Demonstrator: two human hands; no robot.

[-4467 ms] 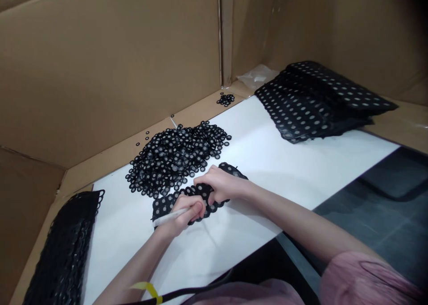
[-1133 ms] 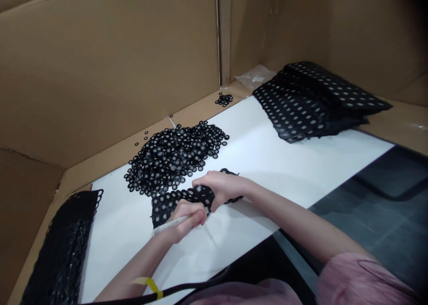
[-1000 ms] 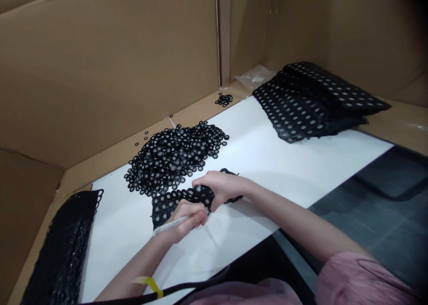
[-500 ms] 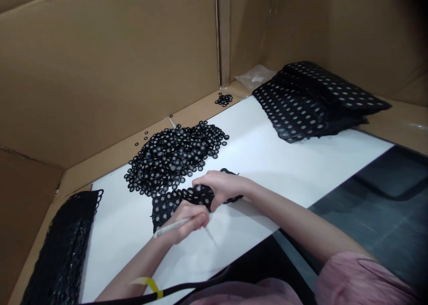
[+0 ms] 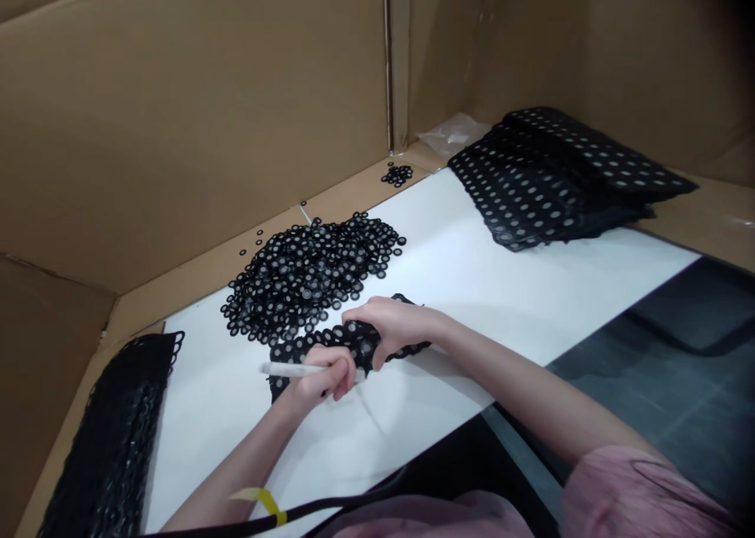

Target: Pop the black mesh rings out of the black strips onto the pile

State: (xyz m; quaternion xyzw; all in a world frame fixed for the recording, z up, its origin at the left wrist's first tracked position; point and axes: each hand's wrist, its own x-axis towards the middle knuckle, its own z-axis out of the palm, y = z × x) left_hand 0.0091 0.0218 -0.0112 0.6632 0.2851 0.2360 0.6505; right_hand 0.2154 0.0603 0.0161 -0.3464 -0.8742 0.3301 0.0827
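Observation:
My left hand (image 5: 323, 373) is closed around a slim white pen-like tool (image 5: 289, 370), its back end jutting out to the left. The tool's tip meets the near edge of a black rubber-like sheet (image 5: 283, 353) dotted with grey round spots. My right hand (image 5: 394, 326) pinches that sheet, thumb on the near side and fingers over the far side. Part of the sheet is bent up between the hands, and its right end shows beyond my right hand. Just behind it lies a heap of small black rings (image 5: 307, 267), many showing grey centres.
At the back right rests a stack of black spotted sheets (image 5: 536, 180). Black lattice-like sheets (image 5: 109, 436) are stacked at the left. A small ring cluster (image 5: 398, 176) and clear plastic (image 5: 454, 134) lie near the cardboard wall (image 5: 206, 121). White board (image 5: 472, 255) covers the surface.
My left hand has drawn slightly left, away from my right hand, and the tool's back end has swung up to lie nearly level. My right hand keeps its grip on the sheet.

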